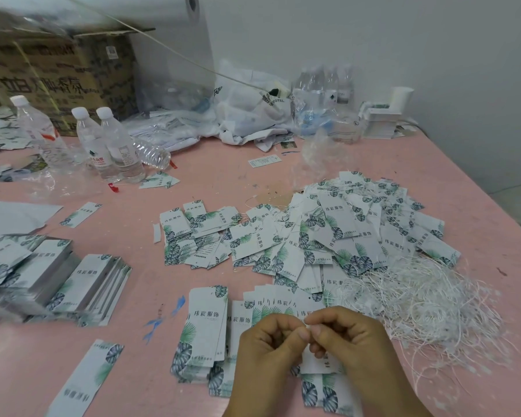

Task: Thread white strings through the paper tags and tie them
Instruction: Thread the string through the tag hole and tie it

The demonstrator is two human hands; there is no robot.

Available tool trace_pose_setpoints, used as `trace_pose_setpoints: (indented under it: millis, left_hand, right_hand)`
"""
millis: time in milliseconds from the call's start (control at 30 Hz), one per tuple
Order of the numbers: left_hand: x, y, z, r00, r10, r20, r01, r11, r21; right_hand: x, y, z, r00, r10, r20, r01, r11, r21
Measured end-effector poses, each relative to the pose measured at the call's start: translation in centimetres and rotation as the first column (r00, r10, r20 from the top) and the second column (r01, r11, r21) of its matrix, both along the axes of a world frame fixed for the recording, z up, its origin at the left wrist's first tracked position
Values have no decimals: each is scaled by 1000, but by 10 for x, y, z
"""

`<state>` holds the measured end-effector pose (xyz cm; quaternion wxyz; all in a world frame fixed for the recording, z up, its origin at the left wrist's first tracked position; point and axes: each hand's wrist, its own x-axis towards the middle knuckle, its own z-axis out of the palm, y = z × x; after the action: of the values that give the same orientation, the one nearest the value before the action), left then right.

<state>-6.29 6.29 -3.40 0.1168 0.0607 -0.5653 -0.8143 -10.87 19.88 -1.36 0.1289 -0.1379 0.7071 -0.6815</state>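
pink bench carries leaf-printed white paper tags; left hand and right hand meet fingertip to fingertip, each grip pinching a thin white string just above them, loose strings rightward.

Both hands apparently pinch string.

Matt printed paper tags and thin white strings on a smooth pink counter; clear glossy plastic bottles, brown cardboard box
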Motion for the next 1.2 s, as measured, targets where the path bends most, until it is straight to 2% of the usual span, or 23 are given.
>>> trace_pose_setpoints:
  millis: [200,367,500,567,633,700,733,800,867,967,1100,1200]
  left_hand:
    - [-2,-2,-5,998,-24,57,23,1000,12]
    - [-1,-4,-5,999,-10,32,12,999,-49]
    - [-1,-5,-8,1000,1,-26,-4,993,-114]
    - [-2,-7,-10,1000,-9,-30,5,993,-122]
    - [-3,-9,-11,998,-46,-34,43,997,-70]
    - [-4,-10,-11,993,-93,-75,94,995,16]
    - [-4,-10,-10,988,-120,-98,127,990,69]
    - [-3,-9,-8,974,-180,-136,202,964,174]
    - [-2,-11,-6,964,-216,-154,252,927,279]
    - [-2,-14,0,966,-204,-157,254,862,438]
    - [-2,-18,3,977,-171,-130,215,802,557]
    - [-5,-18,3,987,-127,-94,158,778,608]
  right_hand:
    - [-3,2,4,997,45,67,-39,996,-85]
    - [-3,4,4,998,47,39,-45,998,-52]
    - [-3,3,6,995,64,70,-57,994,-97]
    - [-4,4,6,998,15,55,-11,996,-86]
    - [-5,8,4,997,-32,-63,38,995,92]
    - [-3,11,5,982,84,-171,-32,958,284]
    - [-2,11,6,970,172,-169,-110,938,327]
    - [-1,9,5,951,299,-80,-257,905,338]
    - [-1,6,3,930,365,-40,-331,883,333]
    - [-2,6,3,933,358,-29,-332,890,312]
    - [-6,12,4,961,276,27,-272,917,290]
    - [-7,14,3,952,285,109,-299,943,149]
